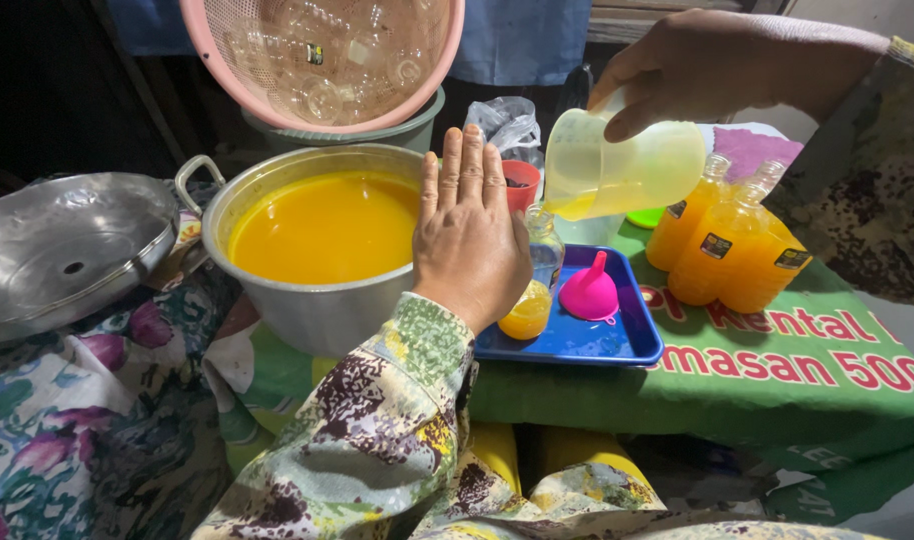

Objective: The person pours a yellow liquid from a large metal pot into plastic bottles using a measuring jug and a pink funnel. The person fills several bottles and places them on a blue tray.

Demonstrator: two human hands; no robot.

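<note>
My right hand [712, 65] grips a translucent plastic jug [627, 165] and tilts it, spout down, over a small clear bottle [539, 280]. The bottle stands on a blue tray [617, 345] and holds a little orange liquid at its bottom. My left hand [469, 235] stands flat beside the bottle, fingers straight and pointing up, its thumb side against the bottle; the thumb itself is hidden. A pink funnel [589, 290] lies upside down on the tray, right of the bottle. A big metal pot [317, 290] full of orange liquid sits just left of my left hand.
Three filled orange bottles [727, 250] stand to the right on a green printed cloth [777, 380]. A metal lid [62, 250] lies at the far left. A pink colander [327, 60] of empty bottles sits behind the pot, with a red cup [522, 182] and a plastic bag [507, 125] nearby.
</note>
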